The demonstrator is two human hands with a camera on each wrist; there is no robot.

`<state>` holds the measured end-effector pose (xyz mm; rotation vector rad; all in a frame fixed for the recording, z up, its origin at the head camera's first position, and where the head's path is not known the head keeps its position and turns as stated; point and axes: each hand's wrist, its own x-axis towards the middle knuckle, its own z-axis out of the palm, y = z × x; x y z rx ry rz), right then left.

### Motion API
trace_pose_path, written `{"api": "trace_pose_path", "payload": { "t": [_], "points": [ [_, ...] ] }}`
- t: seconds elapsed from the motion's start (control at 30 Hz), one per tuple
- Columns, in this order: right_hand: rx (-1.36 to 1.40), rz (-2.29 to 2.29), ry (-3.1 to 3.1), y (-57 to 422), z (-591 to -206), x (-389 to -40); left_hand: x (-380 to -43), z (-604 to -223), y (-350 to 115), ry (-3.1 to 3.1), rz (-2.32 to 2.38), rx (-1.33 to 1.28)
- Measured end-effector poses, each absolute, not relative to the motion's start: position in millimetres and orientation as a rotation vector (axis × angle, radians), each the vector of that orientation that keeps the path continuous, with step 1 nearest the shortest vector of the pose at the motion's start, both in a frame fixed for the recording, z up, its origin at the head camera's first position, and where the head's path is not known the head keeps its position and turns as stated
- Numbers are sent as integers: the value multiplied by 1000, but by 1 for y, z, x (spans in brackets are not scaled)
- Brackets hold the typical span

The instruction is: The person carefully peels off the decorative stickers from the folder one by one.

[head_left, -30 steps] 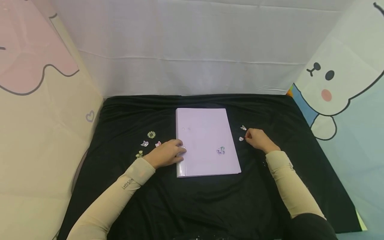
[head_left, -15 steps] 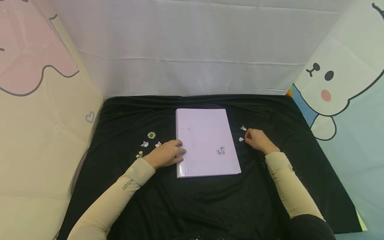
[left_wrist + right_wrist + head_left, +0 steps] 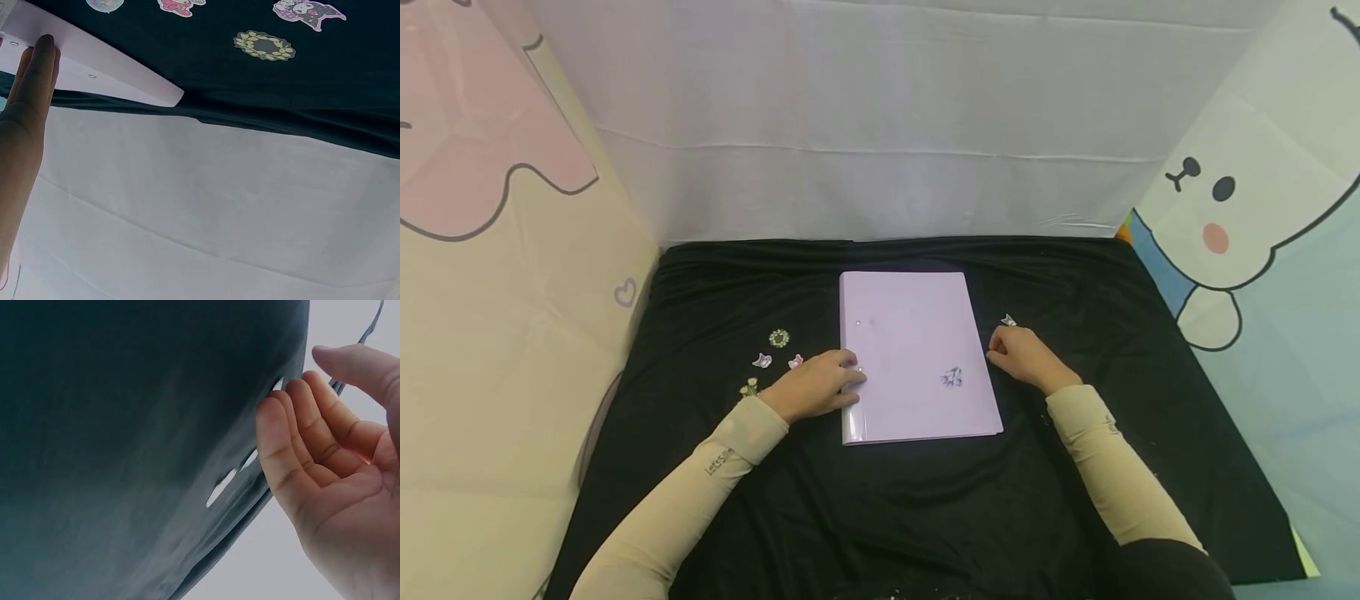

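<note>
A lilac ring binder (image 3: 910,350) lies on the black cloth, with a purplish sticker (image 3: 952,377) on its cover. My left hand (image 3: 814,385) rests on the binder's spine side, its fingers straight in the left wrist view. Just off the binder's right edge is my right hand (image 3: 1026,358). In the right wrist view its fingers bend loosely and the thumb stands apart from them. A small pale sticker (image 3: 278,384) shows at those fingertips; whether they touch it I cannot tell. Another sticker (image 3: 1008,320) lies just beyond the right hand.
Left of the binder lie a wreath sticker (image 3: 778,338), a cartoon character sticker (image 3: 762,360), a pink sticker (image 3: 795,361) and a flower sticker (image 3: 748,387). A white cloth wall (image 3: 880,167) stands behind the table. Printed sheets hang at both sides.
My right hand has moved left toward the binder's edge, and the small sticker beside its fingertips is now hidden in the head view. The left hand and binder have stayed put.
</note>
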<state>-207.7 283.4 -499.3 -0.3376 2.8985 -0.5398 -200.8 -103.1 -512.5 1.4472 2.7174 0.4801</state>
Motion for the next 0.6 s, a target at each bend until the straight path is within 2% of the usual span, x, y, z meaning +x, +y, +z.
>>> {"api": "trace_pose_path", "payload": {
  "t": [0.6],
  "points": [
    [-632,-270,3001,227,-504,-187,-198,-509,-104,2722,499,1483]
  ]
}}
